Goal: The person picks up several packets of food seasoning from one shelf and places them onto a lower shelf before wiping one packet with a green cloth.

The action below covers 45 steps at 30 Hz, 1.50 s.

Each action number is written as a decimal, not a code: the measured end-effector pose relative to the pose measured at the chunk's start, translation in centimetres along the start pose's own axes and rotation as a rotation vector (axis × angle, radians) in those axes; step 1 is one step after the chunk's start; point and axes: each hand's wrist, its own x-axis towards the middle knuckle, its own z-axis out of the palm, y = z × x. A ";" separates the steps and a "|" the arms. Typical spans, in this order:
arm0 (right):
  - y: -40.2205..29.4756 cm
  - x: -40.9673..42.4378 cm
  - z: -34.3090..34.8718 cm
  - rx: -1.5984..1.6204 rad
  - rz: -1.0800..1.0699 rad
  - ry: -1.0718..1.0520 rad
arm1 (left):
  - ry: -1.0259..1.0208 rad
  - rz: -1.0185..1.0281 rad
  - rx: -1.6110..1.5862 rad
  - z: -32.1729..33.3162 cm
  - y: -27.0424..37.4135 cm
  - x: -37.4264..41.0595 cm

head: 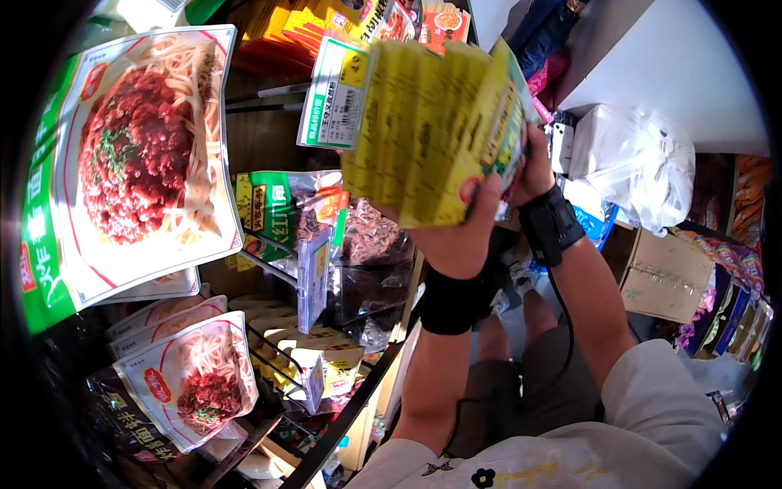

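Observation:
A row of yellow-green seasoning packets (421,134) is held between my two hands, in front of the rack. My left hand (458,238) grips the stack from below, its thumb over the front packet. On the far side, my right hand (537,159) holds the printed front packet's edge; its fingers are partly hidden. A price tag in a clear holder (336,91) stands at the stack's left side, and metal hook rods (284,90) reach out near it. Just below hang bags of dried spices (376,235).
Large pasta-sauce pouches (140,159) hang at the left, smaller ones (201,379) below. Under the spice bags are yellow packets (330,360) on hooks and the rack's dark edge (348,422). At right sit a white plastic bag (635,165) and a cardboard box (666,275).

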 end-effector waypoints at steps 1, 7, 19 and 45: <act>-0.3 -1.1 -0.5 -0.019 0.008 0.020 | -0.038 -0.013 0.054 -0.1 0.4 -0.9; -1.4 -12.1 -2.2 -0.257 -0.133 0.306 | -0.351 0.281 0.481 -2.5 3.8 -8.4; 1.2 -27.2 9.3 -0.300 0.742 0.109 | -0.651 -0.045 -0.109 -21.5 15.4 -23.5; 28.4 -48.5 25.6 -0.966 1.663 -0.459 | 0.860 -0.792 -0.082 -33.8 31.8 -61.7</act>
